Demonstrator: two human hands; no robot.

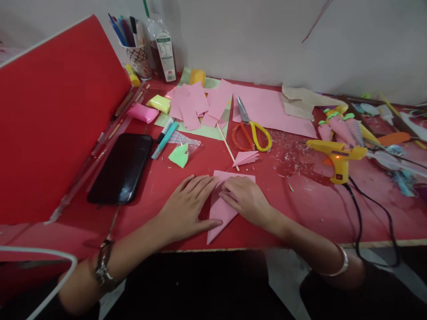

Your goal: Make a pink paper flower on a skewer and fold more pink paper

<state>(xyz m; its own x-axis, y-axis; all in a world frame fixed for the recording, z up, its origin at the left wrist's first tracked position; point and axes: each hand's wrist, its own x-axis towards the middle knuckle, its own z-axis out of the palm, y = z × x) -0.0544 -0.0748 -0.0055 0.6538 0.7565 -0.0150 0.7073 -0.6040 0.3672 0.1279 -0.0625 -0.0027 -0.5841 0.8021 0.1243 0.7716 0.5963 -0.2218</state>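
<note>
A folded sheet of pink paper (218, 224), coming to a point at its near end, lies by the table's front edge. My left hand (188, 204) is open and flat, its fingertips at the sheet's left edge and its thumb across the lower part. On the sheet's upper right, my right hand (247, 198) is closed, with curled fingers pressed against the paper; its fingertips are partly hidden. Just beyond lies a small pleated piece of pink paper (246, 158), beside a thin wooden stick (227, 146). Scissors (248, 126) with red and yellow handles lie behind them.
A yellow glue gun (338, 155) with a lit orange light stands at right, its black cord (358, 242) hanging over the edge. A phone (122, 166) lies at left by a red board (60, 120). Behind are pink paper strips (191, 104), a bottle (163, 55) and a pen cup (138, 60).
</note>
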